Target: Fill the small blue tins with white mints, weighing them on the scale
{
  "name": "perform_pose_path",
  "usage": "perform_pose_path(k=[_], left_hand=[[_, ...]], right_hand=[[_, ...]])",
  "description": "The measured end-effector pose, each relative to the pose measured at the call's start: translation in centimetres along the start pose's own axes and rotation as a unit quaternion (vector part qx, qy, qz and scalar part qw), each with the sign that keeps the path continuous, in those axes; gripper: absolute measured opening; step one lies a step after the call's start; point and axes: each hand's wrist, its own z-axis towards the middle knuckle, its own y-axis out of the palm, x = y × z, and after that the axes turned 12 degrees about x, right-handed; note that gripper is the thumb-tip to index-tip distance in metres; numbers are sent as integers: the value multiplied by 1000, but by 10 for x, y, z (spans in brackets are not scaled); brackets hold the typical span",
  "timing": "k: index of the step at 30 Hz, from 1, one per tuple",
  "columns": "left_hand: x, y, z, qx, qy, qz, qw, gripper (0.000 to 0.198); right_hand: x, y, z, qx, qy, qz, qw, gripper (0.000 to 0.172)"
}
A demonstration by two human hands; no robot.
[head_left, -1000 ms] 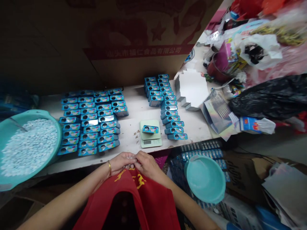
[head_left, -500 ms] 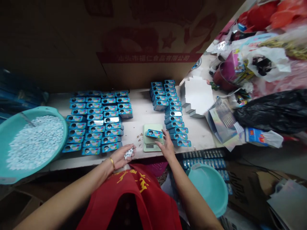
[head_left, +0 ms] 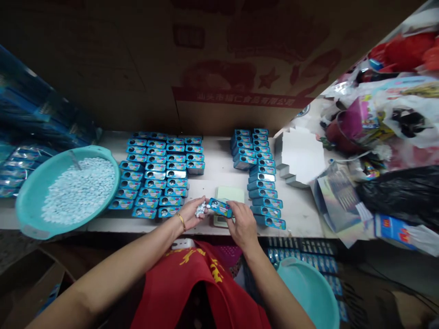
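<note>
My left hand [head_left: 192, 213] is cupped around a small heap of pale blue tablets [head_left: 200, 209] at its fingertips. My right hand [head_left: 242, 220] grips a small blue tin [head_left: 220, 207] and holds it right beside the tablets, just above a pale green scale [head_left: 229, 197] on the white shelf [head_left: 212, 171]. A block of several blue tins [head_left: 160, 173] lies to the left of my hands. Two more rows of blue tins [head_left: 259, 176] run along the right.
A teal basin [head_left: 34, 201] full of pale tablets sits at the left edge. A second teal basin [head_left: 310, 297] stands below at the right. White cartons [head_left: 299, 153], foil packs [head_left: 338, 196], a black bag [head_left: 401, 192] and a big cardboard box [head_left: 236, 68] crowd the back and right.
My right hand has lifted the blue tin off the scale and brought it toward my left hand. My left hand with the tablets rose to meet it. The view shifted right and down.
</note>
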Motion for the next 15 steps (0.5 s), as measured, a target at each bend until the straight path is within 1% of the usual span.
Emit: perform_pose_path(k=[2, 4, 7, 9, 11, 13, 15], left_hand=[[0, 1, -1, -11, 5, 4, 1000, 17], [0, 1, -2, -34, 12, 8, 999, 19], [1, 1, -2, -62, 20, 17, 998, 14], [2, -1, -3, -64, 21, 24, 997, 11], [3, -5, -4, -60, 16, 31, 998, 10], [4, -12, -6, -53, 7, 38, 998, 11], [3, -22, -9, -41, -1, 40, 998, 12]], right_hand=[[4, 3, -2, 2, 14, 11, 1000, 37], [10, 5, -4, 17, 35, 34, 999, 36], [26, 13, -8, 63, 104, 93, 988, 33], [42, 24, -10, 88, 170, 148, 970, 34], [60, 39, -13, 100, 229, 212, 945, 37], [73, 51, -14, 103, 263, 271, 920, 38], [80, 54, -16, 97, 272, 309, 906, 40]])
